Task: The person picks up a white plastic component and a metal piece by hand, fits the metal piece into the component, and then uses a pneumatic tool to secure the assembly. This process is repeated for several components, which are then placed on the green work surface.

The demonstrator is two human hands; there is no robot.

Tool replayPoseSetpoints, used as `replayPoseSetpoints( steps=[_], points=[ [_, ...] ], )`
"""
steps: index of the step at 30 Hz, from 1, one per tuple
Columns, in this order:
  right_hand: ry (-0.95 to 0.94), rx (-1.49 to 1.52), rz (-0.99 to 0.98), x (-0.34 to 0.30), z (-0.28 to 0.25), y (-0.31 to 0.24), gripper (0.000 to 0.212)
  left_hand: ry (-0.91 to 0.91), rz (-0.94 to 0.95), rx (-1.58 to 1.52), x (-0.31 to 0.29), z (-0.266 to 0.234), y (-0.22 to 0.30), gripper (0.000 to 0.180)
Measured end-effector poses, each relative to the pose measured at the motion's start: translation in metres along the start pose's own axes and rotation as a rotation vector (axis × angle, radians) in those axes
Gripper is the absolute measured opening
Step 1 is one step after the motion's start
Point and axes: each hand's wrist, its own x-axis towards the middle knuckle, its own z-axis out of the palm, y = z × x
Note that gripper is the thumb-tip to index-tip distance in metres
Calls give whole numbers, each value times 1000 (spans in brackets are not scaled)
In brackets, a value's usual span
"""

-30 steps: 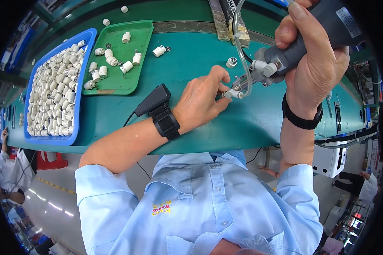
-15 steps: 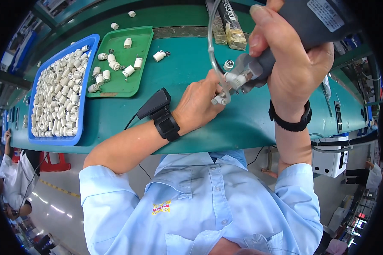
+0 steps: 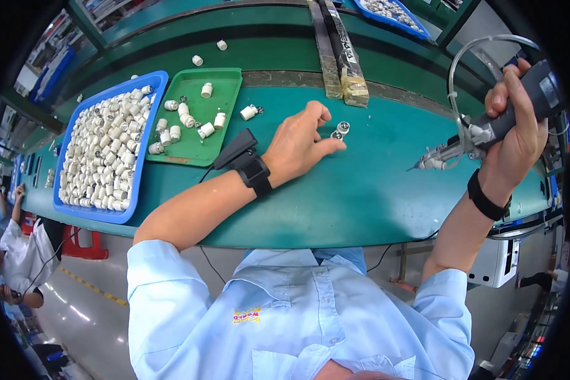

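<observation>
My right hand (image 3: 518, 130) grips a dark grey power screwdriver (image 3: 542, 88) with a clear hose (image 3: 453, 76) looping off it. Its pale nose and thin bit point left, above the bench and touching nothing. My left hand (image 3: 297, 144) is open, with thumb and forefinger spread around two small white cylinders (image 3: 343, 127) with metal tops, which look like lamp holders. They stand upright side by side on the green mat (image 3: 297, 209). I cannot tell whether the thumb touches the nearer one.
Left of my hand, a green tray (image 3: 193, 152) holds several white cylinders; a blue tray (image 3: 128, 215) beside it is heaped with them. One lone cylinder (image 3: 247, 113) lies right of the green tray. Taped bars (image 3: 354, 92) lie at the back. Another blue tray (image 3: 418, 31) sits beyond.
The screwdriver has swung away to the right in my right hand, off the spot by my left fingers. My left hand has opened, and two cylinders now show beside it.
</observation>
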Motion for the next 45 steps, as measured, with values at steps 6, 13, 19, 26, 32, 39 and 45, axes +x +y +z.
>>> replayPoseSetpoints(
  steps=[6,13,19,26,32,39,45],
  points=[
    [93,-32,93,-6,-11,6,40,325,27,736,76,-64,-34,52],
    [136,-84,154,-13,-21,14,44,341,-610,1066,136,-145,-125,72],
    [191,-93,164,-18,-31,24,46,250,-761,974,158,-137,-157,69],
    [213,-91,158,-20,-31,33,46,102,-570,1016,203,-110,-178,43],
    [186,-89,178,-23,-31,32,45,118,-538,945,197,-112,-170,28],
    [161,-79,178,-23,-32,23,45,151,-296,855,114,-165,-114,21],
    [158,-89,186,-24,-24,10,44,143,-326,903,40,-186,-75,25]
  ],
)
